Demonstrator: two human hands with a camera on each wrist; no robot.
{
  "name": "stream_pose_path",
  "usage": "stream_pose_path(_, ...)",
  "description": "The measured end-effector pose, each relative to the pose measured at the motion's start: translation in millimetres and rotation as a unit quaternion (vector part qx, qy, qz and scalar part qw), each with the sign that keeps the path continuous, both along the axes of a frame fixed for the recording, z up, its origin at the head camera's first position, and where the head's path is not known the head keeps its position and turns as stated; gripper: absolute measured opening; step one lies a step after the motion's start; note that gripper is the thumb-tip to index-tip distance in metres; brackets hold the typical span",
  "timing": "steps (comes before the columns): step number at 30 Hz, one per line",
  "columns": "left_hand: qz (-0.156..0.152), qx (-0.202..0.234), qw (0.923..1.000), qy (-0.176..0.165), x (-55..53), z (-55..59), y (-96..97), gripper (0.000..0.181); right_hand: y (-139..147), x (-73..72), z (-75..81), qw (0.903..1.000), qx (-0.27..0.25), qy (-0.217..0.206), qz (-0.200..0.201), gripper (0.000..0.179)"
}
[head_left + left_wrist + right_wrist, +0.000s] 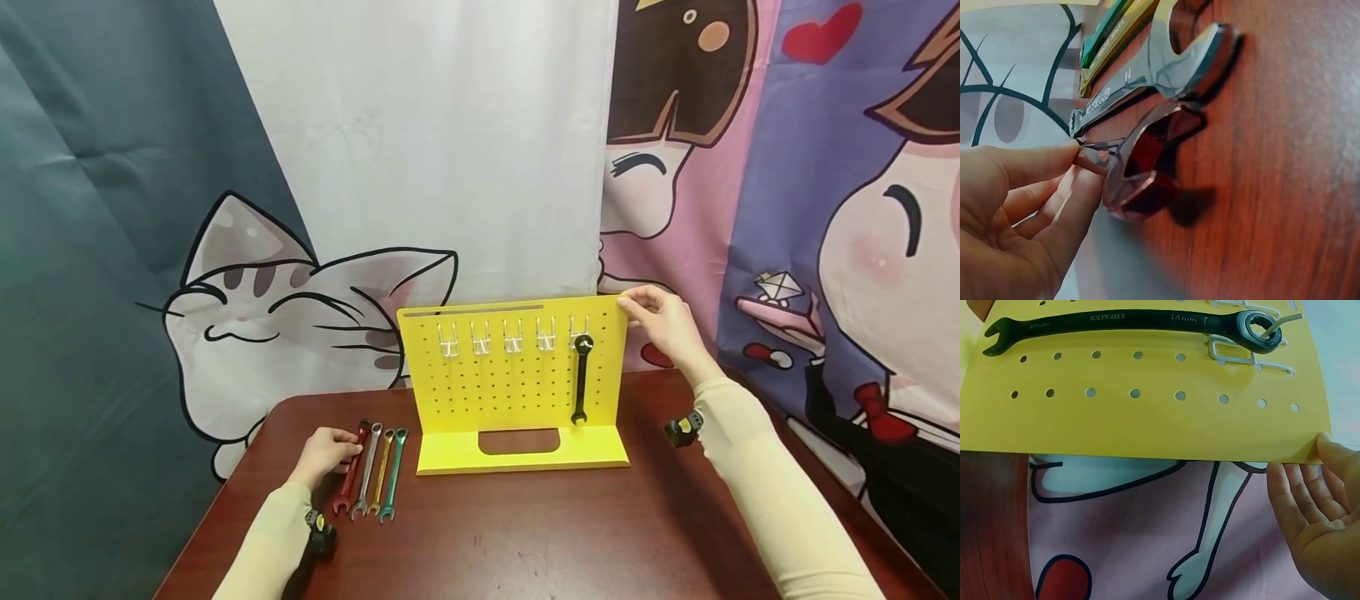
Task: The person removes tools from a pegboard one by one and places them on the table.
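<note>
Between thumb and fingers, my left hand pinches the shaft of a red wrench; its open jaw end shows close to the tabletop in the left wrist view. Beside it lie a silver wrench, a yellow wrench and a green wrench, side by side. My right hand grips the upper right corner of a yellow pegboard, thumb on the front and fingers behind. A black wrench, marked 14mm, hangs by its ring end from the rightmost hook.
Several white wire hooks form a row along the upper pegboard. Its base, with a rectangular cutout, stands on the dark red-brown wooden table. Behind the table hangs a cartoon-printed curtain.
</note>
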State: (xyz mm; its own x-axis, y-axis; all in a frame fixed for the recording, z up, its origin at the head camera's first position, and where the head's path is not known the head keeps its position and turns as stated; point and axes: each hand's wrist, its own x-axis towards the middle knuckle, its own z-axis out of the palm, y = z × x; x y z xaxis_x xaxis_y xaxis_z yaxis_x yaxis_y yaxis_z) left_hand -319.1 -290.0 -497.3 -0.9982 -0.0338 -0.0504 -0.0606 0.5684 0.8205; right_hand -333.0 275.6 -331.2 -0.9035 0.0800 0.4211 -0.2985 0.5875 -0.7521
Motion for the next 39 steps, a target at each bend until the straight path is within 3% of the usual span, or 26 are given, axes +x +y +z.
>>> stream_pose_path(20,0.002,-0.053,0.9985,0.017,-2.4,1.7,6.8,0.017,2,-2.7,-2.0,1.0000,-0.001,0.003,-0.001,0.042)
stream_pose_path(30,0.007,-0.085,0.9962,0.014,-4.3,4.9,8.0,0.013,5,-2.9,4.7,0.9984,0.056,0.002,-0.010,0.038)
stream_pose_path(39,0.017,-0.100,0.9948,0.006,-5.0,4.5,10.8,0.015,9,-4.5,5.6,0.9970,0.071,0.024,0.018,0.035)
